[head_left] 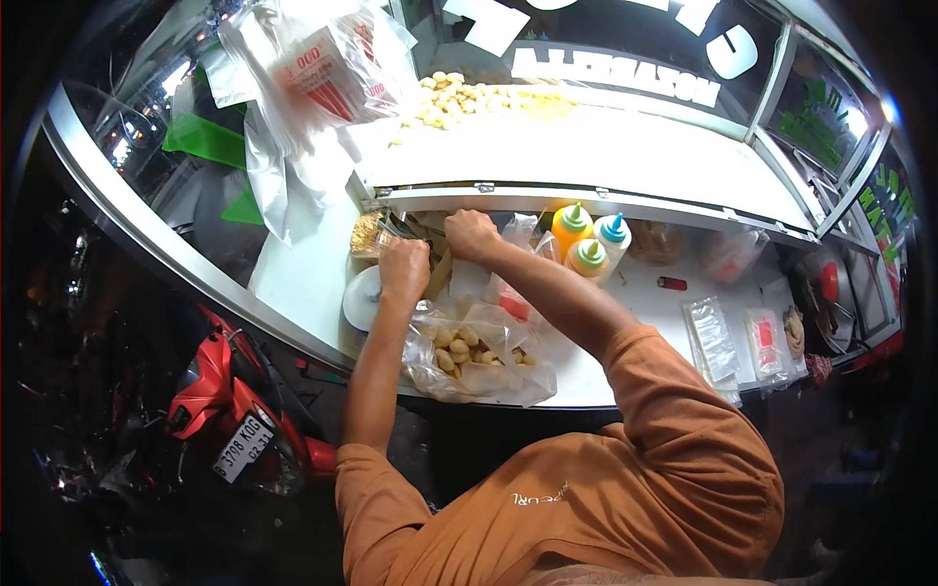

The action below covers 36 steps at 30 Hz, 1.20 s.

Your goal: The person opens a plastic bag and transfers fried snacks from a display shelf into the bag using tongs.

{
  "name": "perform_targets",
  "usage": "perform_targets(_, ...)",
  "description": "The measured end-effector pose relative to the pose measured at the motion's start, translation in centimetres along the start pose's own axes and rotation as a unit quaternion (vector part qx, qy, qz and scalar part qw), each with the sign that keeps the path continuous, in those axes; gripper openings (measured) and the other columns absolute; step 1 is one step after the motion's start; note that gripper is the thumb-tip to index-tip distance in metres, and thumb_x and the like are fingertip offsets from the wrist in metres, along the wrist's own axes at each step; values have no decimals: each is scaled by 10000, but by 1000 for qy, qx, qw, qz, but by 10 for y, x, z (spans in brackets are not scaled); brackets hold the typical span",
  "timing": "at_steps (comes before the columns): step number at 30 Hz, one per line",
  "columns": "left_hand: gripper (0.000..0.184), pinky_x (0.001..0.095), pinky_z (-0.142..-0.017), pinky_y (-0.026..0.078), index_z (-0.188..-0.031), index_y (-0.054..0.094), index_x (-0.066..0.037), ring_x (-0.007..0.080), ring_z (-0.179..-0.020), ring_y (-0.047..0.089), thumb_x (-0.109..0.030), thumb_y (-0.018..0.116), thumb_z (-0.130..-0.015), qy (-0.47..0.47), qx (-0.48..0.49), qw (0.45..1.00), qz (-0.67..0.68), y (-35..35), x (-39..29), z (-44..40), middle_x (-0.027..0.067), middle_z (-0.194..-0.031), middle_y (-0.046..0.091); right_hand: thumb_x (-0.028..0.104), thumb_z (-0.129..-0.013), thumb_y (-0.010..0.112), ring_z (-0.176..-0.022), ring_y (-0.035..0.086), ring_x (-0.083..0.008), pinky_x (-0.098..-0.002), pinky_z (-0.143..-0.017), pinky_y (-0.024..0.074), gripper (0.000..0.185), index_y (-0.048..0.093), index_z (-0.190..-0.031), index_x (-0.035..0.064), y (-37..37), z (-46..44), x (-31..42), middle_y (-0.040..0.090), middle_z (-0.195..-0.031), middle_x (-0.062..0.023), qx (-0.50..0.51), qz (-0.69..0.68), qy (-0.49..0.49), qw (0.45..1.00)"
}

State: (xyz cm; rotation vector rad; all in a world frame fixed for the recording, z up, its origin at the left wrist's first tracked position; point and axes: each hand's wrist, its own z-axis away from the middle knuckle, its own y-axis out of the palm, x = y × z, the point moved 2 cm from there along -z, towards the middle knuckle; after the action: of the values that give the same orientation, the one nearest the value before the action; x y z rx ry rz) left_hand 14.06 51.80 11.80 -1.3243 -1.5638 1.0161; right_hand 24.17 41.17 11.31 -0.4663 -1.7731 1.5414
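Observation:
My left hand [404, 270] and my right hand [471, 235] are side by side over the back left of the white counter, both with curled fingers. A piece of brown paper or card [439, 276] shows between them, partly hidden. It appears to be pinched in my right hand; what my left fingers hold is hidden. Just behind my left hand stands a transparent container of yellowish bits [367, 237]. A round white lid or tub [362, 299] lies beside my left wrist. Nearer my body, an open plastic bag [418, 361] holds several pale, rounded food pieces [454, 350].
Three squeeze bottles [588, 258] stand right of my right forearm. Farther right are a red lighter [671, 283] and packs of plastic bags [713, 337]. A lit shelf [586, 146] bears rounded snacks [459, 105]. Plastic bags [327, 78] hang left; a red motorbike [202, 379] stands outside.

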Motion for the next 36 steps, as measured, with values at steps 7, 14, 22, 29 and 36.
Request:
perform_targets(7, 165, 401, -751, 535, -878, 758, -106, 309, -795, 667, -90, 608, -812, -8, 5, 1000, 14, -3, 1, -1, 146, -806, 697, 120, -772, 579, -841, 697, -354, -438, -708, 579, 201, 727, -854, 13, 6, 2, -3, 699, -886, -201, -7, -5, 18, 1000)
perform_targets(14, 116, 379, -713, 550, -709, 696, -64, 285, -791, 660, -85, 604, -776, 10, -4, 1000, -13, 6, 3, 0, 125, -743, 679, 173, -811, 578, -877, 698, -343, -441, -739, 579, 232, 739, -934, 61, -52, 37, -8, 708, -940, -162, 20, 69, -25, 997)
perform_targets(22, 190, 408, -788, 532, -861, 731, -76, 316, -857, 656, -38, 559, -789, 27, 51, 996, 61, -5, 6, 0, 142, -858, 681, 176, -807, 674, -694, 679, -263, -372, -630, 569, 175, 715, -880, 22, -161, 150, -22, 690, -763, -139, 100, 233, -93, 963)
perform_targets(29, 324, 384, -915, 482, -1081, 680, -44, 326, -1039, 602, 31, 544, -797, -2, 81, 986, 149, -45, -4, 13, 162, -1095, 630, 165, -776, 733, -680, 640, -342, -428, -683, 494, 284, 657, -1018, 37, -249, 264, -54, 654, -733, -152, 79, 11, -190, 979)
perform_targets(36, 531, 419, -876, 473, -1246, 538, -26, 357, -1034, 591, -249, 707, -795, -155, -188, 963, 118, -132, -43, 116, 194, -1121, 603, 246, -814, 712, -824, 645, -333, -411, -756, 498, 348, 616, -1077, 39, -197, 251, -42, 655, -833, -153, 163, 75, -235, 955)
